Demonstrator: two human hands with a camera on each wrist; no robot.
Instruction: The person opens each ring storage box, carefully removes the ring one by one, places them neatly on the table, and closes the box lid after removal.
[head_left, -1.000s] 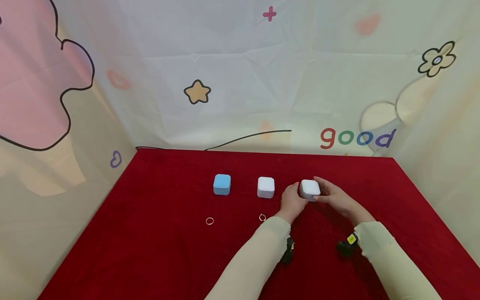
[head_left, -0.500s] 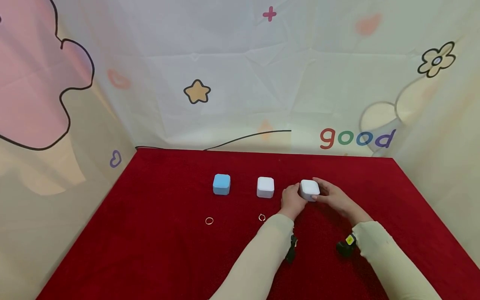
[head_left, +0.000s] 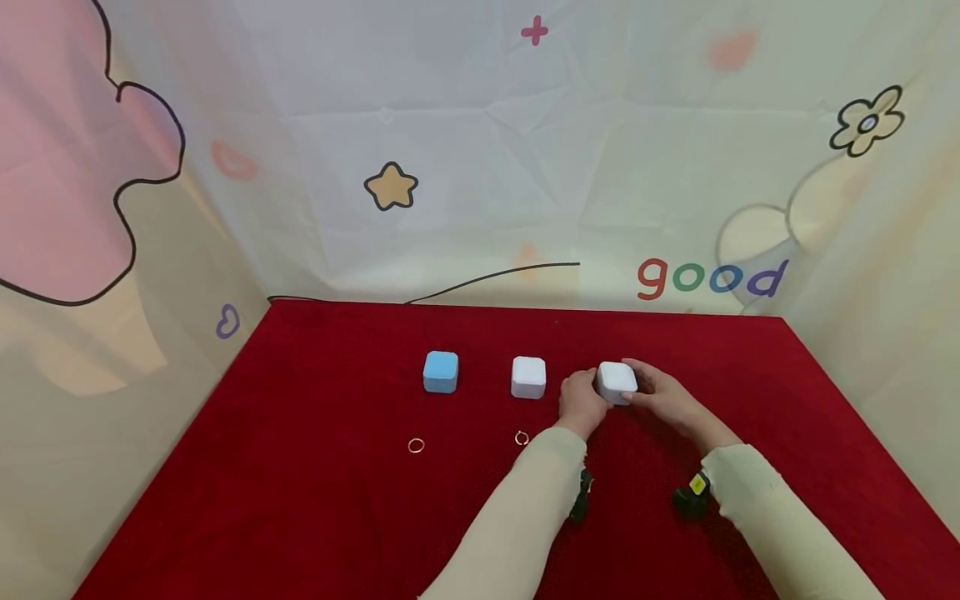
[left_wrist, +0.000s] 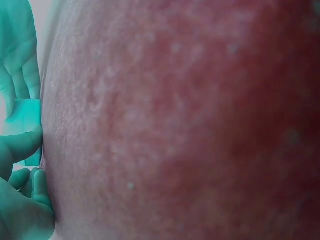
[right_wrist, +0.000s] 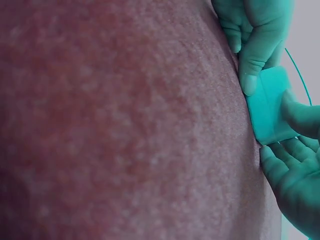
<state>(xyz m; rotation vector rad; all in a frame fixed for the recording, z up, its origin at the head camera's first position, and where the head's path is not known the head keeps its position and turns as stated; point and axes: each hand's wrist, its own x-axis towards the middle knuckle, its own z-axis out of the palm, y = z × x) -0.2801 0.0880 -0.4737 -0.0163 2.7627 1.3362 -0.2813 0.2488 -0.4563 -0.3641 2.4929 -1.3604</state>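
Observation:
A small white rounded box (head_left: 617, 379) stands on the red cloth at the right of a row, between both hands. My left hand (head_left: 583, 403) holds its left side, with the thumb along the near face. On the opposite side, my right hand (head_left: 669, 402) grips it between thumb and fingers. In the right wrist view, the left thumb presses the box (right_wrist: 271, 112) from above and the right thumb lies over its face. The left wrist view shows part of the box (left_wrist: 27, 116) at its edge. Whether its lid is parted cannot be told.
Left of the hands stand another white box (head_left: 528, 377) and a light blue box (head_left: 441, 372). One thin ring (head_left: 416, 446) lies before the blue box; a second ring (head_left: 522, 437) lies near the left sleeve. A patterned curtain (head_left: 480, 167) rises behind the red cloth (head_left: 300, 483).
The left forearm has shifted slightly to the right. Both hands keep their hold on the white box, which stays in place. The head view has tilted a little.

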